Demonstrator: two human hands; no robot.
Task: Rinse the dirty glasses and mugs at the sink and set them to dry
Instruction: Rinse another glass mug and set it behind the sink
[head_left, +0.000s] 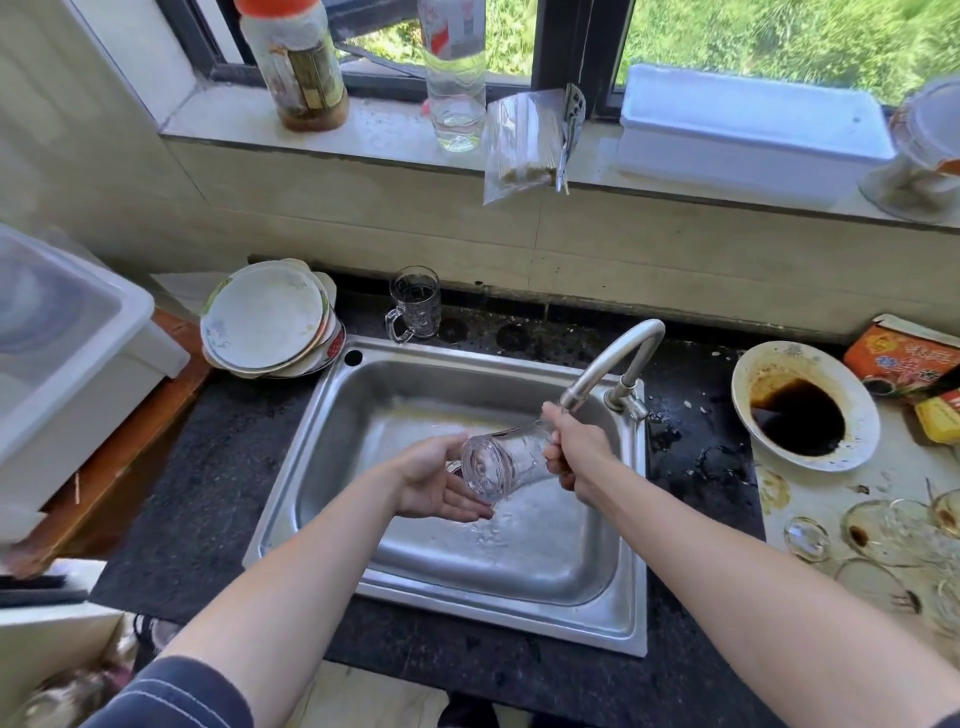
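Observation:
Over the steel sink (332, 441) I hold a clear glass mug (506, 462) on its side, its mouth turned toward me. My right hand (574, 452) grips its far end just below the tap spout (613, 364). My left hand (441, 483) lies open, palm up, under the mug's rim and touches it. Another clear glass mug (414, 304) stands upright on the dark counter behind the sink. Several dirty glasses (883, 535) sit on the counter at the right.
A stack of plates (267, 319) lies left of the sink. A bowl with dark sauce (805, 408) stands to the right. A white plastic bin (67, 343) fills the left edge. Bottles (301, 62), a bag and a white box (753, 124) line the windowsill.

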